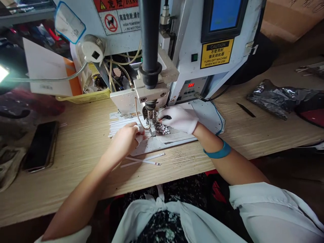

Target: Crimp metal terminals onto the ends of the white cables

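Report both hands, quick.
Left hand: fingers curled at the white strips; grip unclear.
Right hand: gloved, at the bunched strip ends; grip unclear.

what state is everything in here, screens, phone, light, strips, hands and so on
machine screen: lit blue
red readout: lit
phone: lying flat, screen dark
lamp: on
two loose strips: crossed on the table
plastic bag: crumpled
left hand: fingertips partly wrapped, at the strips, grip unclear
right hand: gloved, at the bunched strips, grip unclear
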The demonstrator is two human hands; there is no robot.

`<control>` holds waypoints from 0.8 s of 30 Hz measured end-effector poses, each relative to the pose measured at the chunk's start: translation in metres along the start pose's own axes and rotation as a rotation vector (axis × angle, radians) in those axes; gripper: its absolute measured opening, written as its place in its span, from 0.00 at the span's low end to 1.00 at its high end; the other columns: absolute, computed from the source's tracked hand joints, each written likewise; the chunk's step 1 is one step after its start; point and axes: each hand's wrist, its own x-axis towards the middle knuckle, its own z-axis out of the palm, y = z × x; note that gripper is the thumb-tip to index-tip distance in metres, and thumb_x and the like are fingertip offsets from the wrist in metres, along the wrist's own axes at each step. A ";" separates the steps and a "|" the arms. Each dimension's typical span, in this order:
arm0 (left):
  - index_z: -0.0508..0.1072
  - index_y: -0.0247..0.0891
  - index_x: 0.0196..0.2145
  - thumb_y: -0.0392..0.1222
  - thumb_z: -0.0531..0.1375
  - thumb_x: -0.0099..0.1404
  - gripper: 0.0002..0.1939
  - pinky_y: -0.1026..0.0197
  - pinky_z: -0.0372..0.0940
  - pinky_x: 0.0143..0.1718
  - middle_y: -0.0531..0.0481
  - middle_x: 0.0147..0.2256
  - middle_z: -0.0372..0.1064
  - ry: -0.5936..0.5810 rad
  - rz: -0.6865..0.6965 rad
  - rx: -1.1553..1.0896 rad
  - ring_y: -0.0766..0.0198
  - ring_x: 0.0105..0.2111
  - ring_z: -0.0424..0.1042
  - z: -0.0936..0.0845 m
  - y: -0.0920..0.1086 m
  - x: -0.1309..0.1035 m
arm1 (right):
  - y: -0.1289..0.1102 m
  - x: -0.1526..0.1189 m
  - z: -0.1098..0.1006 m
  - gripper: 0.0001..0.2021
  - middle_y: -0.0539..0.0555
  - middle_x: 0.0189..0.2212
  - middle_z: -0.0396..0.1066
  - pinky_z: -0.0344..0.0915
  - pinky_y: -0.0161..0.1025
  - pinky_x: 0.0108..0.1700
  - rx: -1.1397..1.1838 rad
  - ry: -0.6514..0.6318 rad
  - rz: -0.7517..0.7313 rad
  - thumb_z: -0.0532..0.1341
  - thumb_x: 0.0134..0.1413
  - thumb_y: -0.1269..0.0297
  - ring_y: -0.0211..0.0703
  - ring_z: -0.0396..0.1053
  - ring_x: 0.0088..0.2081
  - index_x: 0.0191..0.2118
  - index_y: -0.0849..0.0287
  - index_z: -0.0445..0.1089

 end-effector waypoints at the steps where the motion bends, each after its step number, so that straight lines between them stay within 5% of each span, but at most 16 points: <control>1: 0.79 0.34 0.31 0.37 0.56 0.58 0.11 0.61 0.66 0.34 0.42 0.34 0.76 0.007 0.020 -0.030 0.56 0.33 0.74 0.000 -0.001 0.001 | -0.001 0.001 0.002 0.09 0.53 0.36 0.78 0.61 0.40 0.42 -0.012 -0.005 -0.001 0.60 0.53 0.68 0.46 0.72 0.39 0.35 0.58 0.78; 10: 0.79 0.34 0.30 0.44 0.55 0.59 0.14 0.61 0.63 0.31 0.45 0.26 0.75 0.041 -0.002 -0.239 0.57 0.27 0.72 -0.007 -0.011 0.004 | -0.014 -0.008 -0.007 0.07 0.52 0.32 0.75 0.64 0.37 0.36 0.344 0.138 0.102 0.60 0.50 0.72 0.43 0.70 0.35 0.35 0.59 0.75; 16: 0.77 0.35 0.30 0.46 0.56 0.56 0.14 0.63 0.60 0.29 0.49 0.23 0.72 0.054 0.034 -0.375 0.61 0.24 0.67 -0.011 -0.010 0.004 | -0.023 -0.011 -0.010 0.04 0.50 0.21 0.69 0.54 0.31 0.17 0.730 0.032 0.242 0.62 0.49 0.71 0.34 0.63 0.19 0.33 0.62 0.72; 20: 0.76 0.35 0.28 0.54 0.56 0.56 0.18 0.63 0.59 0.27 0.50 0.23 0.70 0.018 0.020 -0.507 0.62 0.25 0.65 -0.013 -0.009 0.006 | -0.027 -0.010 -0.004 0.03 0.49 0.20 0.67 0.59 0.29 0.18 0.931 0.067 0.229 0.65 0.45 0.72 0.32 0.64 0.20 0.29 0.63 0.69; 24: 0.73 0.35 0.25 0.57 0.59 0.52 0.19 0.63 0.60 0.29 0.49 0.25 0.69 -0.052 -0.028 -0.662 0.62 0.27 0.65 -0.011 -0.008 0.008 | -0.029 -0.009 0.006 0.06 0.50 0.20 0.68 0.63 0.29 0.17 1.157 -0.088 0.303 0.66 0.44 0.70 0.32 0.64 0.18 0.30 0.64 0.68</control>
